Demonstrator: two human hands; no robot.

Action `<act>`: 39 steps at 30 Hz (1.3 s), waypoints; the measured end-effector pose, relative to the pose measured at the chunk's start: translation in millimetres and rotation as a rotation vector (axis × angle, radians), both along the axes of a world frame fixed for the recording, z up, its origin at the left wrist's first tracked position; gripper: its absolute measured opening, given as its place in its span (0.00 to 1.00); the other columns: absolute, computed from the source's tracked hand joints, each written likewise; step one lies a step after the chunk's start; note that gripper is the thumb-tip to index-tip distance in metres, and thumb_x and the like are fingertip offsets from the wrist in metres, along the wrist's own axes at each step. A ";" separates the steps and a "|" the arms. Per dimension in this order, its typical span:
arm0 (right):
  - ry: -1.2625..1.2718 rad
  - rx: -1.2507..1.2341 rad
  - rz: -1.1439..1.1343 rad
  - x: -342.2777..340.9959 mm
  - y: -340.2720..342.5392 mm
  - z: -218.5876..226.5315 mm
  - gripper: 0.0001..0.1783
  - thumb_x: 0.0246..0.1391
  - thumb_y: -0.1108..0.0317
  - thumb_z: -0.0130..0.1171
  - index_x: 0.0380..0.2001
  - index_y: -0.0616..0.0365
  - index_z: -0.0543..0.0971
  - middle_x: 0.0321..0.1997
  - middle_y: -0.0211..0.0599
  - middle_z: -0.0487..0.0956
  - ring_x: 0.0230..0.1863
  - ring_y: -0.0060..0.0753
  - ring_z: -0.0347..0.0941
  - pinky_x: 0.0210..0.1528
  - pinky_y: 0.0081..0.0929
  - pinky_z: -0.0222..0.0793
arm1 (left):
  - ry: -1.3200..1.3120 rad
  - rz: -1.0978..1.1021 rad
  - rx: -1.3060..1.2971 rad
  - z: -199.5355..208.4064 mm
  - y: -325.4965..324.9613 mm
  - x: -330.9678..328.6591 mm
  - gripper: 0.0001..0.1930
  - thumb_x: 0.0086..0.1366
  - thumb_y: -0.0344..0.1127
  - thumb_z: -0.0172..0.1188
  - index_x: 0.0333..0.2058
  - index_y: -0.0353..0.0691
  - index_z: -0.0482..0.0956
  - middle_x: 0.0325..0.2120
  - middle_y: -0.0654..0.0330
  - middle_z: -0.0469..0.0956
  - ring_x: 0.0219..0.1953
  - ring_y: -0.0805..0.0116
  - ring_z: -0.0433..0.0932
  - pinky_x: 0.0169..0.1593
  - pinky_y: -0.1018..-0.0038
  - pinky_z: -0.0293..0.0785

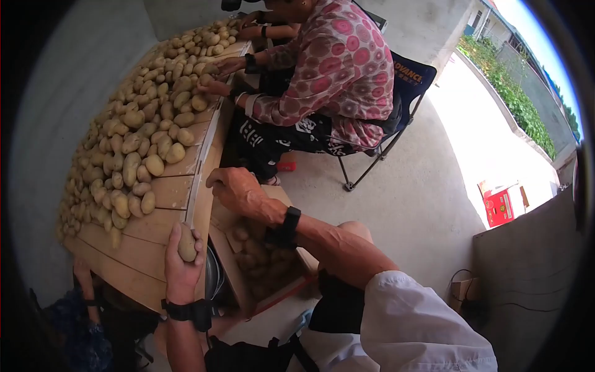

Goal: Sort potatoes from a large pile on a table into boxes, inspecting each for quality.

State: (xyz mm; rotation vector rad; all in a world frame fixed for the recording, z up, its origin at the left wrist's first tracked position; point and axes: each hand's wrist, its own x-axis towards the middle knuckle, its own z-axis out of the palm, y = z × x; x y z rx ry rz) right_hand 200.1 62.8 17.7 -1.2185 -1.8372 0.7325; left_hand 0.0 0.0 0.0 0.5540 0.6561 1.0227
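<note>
A wooden plank table point(158, 245) carries a long heap of pale yellow potatoes point(133, 139). The heap lies directly on the boards, leaving the near edge bare.

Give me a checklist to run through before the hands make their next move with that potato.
1. Left hand has a firm hold on the potato: ok, fingers wrap it.
2. Right hand is free: ok, it is open and holds nothing, resting at the table edge.
3. Cardboard box below the right arm is open: ok, potatoes lie inside.
4. Room left in the box: cannot tell, it is shaded.
5. Potato pile sits back from the table edge: ok.
6. Seated person's hands are apart from ours: ok.
</note>
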 end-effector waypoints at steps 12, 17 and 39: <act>0.052 -0.095 0.059 -11.7 3.9 -1.5 0.16 0.56 0.69 0.55 0.44 0.59 0.87 0.32 0.54 0.85 0.35 0.52 0.85 0.45 0.40 0.79 | 0.031 0.181 0.001 -1.2 -25.1 -39.5 0.24 0.77 0.44 0.57 0.63 0.35 0.67 0.49 0.50 0.78 0.58 0.55 0.77 0.57 0.58 0.76; -0.042 -0.102 0.084 -10.0 9.2 1.2 0.17 0.59 0.68 0.56 0.47 0.66 0.84 0.36 0.43 0.88 0.40 0.33 0.86 0.48 0.30 0.79 | 0.195 0.175 0.106 -1.7 -24.1 -39.2 0.25 0.77 0.45 0.58 0.61 0.31 0.71 0.46 0.50 0.79 0.53 0.57 0.79 0.53 0.60 0.79; -0.017 -0.040 0.083 -13.6 11.2 -5.6 0.17 0.56 0.67 0.56 0.44 0.61 0.87 0.32 0.47 0.86 0.37 0.42 0.85 0.48 0.35 0.79 | 1.284 -0.121 0.478 -22.2 -28.5 -26.4 0.25 0.65 0.30 0.63 0.61 0.38 0.76 0.48 0.57 0.81 0.49 0.63 0.81 0.54 0.70 0.76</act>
